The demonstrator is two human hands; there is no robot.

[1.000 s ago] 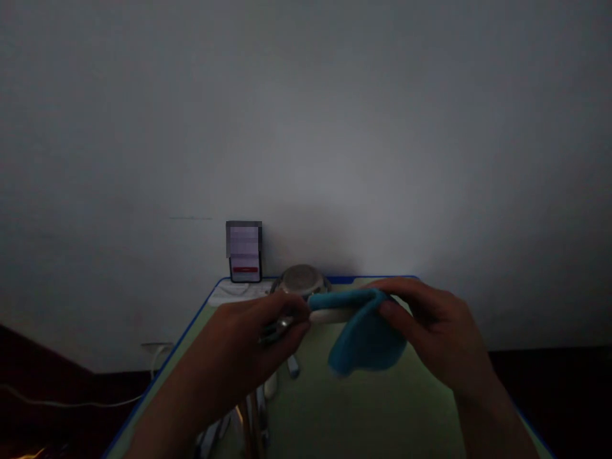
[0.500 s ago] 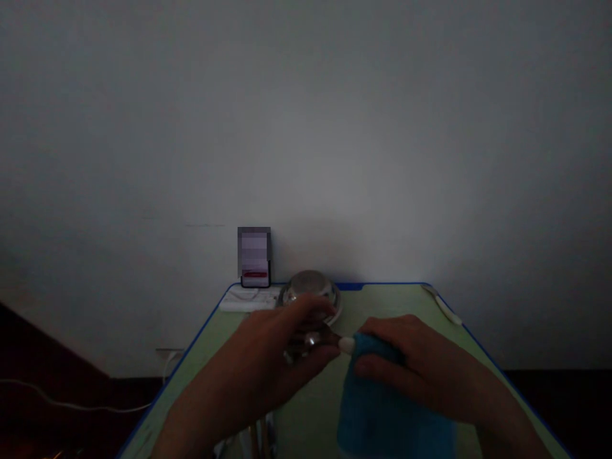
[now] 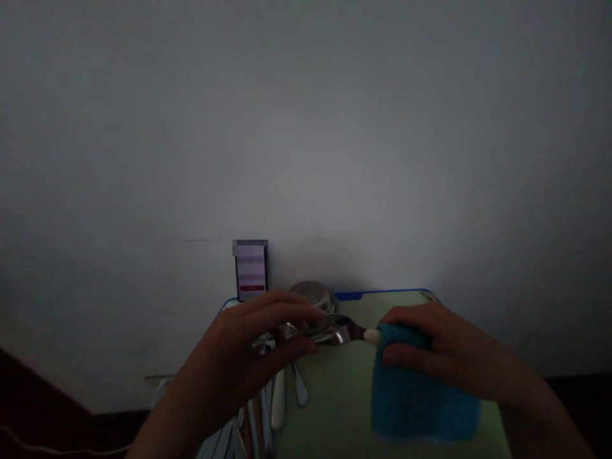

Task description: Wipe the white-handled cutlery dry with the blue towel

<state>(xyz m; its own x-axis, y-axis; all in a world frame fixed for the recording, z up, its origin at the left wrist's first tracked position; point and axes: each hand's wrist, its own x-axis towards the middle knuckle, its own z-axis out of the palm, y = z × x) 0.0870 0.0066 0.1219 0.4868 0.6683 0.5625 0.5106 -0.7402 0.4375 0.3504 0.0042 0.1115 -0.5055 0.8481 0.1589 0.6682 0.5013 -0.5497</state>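
Note:
My right hand [image 3: 430,335] is closed around a blue cloth [image 3: 425,401] wrapped over the handle of a spoon [image 3: 342,333]. The spoon lies nearly level above the table, its shiny metal head to the left and a bit of white handle poking out of the cloth. At the head end is my left hand [image 3: 258,338], thumb below and fingers above, with a gap between them. Whether its fingertips touch the metal is hard to see in the dim light. The cloth's lower part hangs down below my right hand.
Cutlery [image 3: 255,421] with metal, brown and white handles lies at the table's front left. An upturned metal bowl [image 3: 310,292] is at the back. A phone [image 3: 251,274] leans on the wall, and a utensil [image 3: 429,296] lies at the back-right corner of the green table [image 3: 329,395].
My right hand, with cloth and spoon, has moved right, away from my left hand, baring more of the spoon's head. The view has shifted, showing more cutlery at the front left.

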